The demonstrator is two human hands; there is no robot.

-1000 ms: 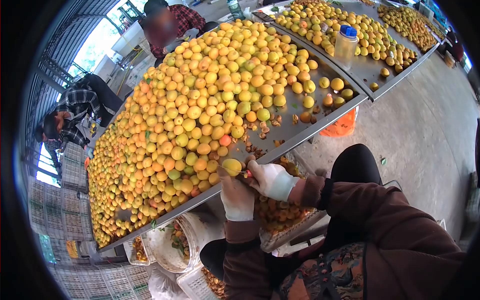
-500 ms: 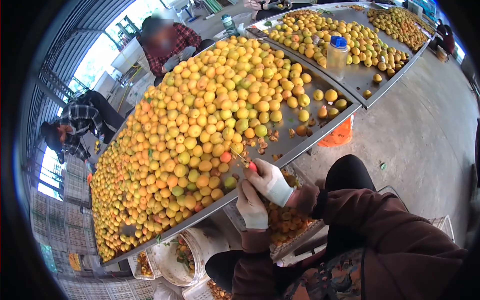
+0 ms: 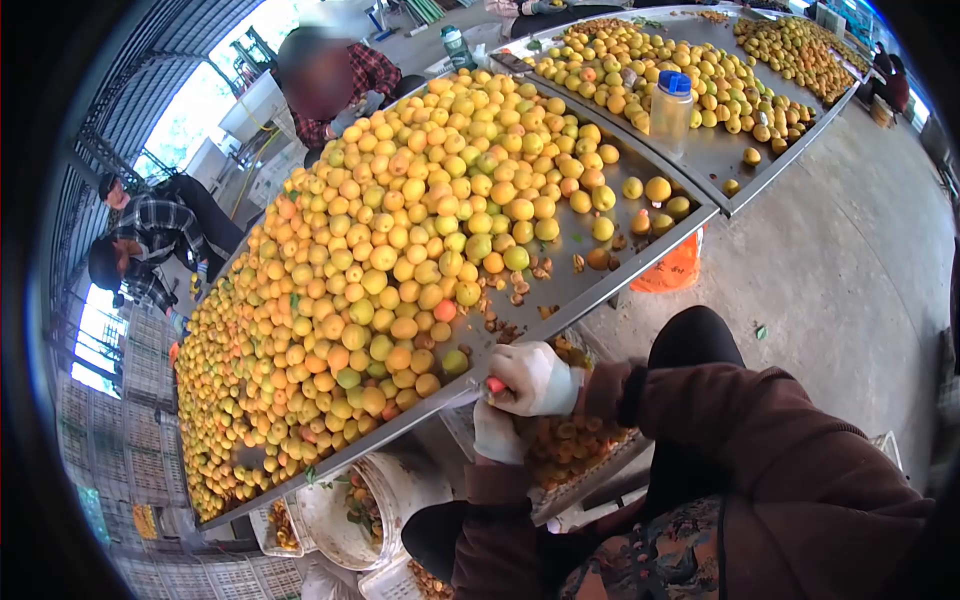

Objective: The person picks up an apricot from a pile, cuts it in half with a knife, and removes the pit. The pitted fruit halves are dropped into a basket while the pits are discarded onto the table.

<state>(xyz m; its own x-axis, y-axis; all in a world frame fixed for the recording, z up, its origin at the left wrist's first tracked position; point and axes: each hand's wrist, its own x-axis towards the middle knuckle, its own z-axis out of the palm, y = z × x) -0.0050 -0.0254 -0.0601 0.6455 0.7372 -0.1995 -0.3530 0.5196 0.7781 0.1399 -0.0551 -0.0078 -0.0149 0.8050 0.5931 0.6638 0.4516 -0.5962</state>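
In a white glove, my right hand (image 3: 537, 378) is closed round a small knife with a red handle (image 3: 495, 384); its blade is out of sight now. My left hand (image 3: 497, 434), also gloved, is curled just below and against the right one. Whatever it holds is hidden. Both hands are at the near rim of a metal table (image 3: 590, 300) heaped with yellow-orange apricots (image 3: 400, 220). Under my hands stands a crate (image 3: 600, 465) of cut apricots (image 3: 570, 447). Scraps and pits (image 3: 518, 287) lie on the metal beside the heap.
A white bucket (image 3: 405, 500) with scraps stands below the table's edge, left of my knees. A blue-capped bottle (image 3: 670, 112) and a green bottle (image 3: 457, 48) are on the tables. An orange bucket (image 3: 672, 268) is underneath. Co-workers (image 3: 335, 85) sit along the far side.
Both hands have drawn down and back from the apricot heap toward the crate. The knife's thin blade, visible before, is now hidden. At far left, another person's head has come into view.
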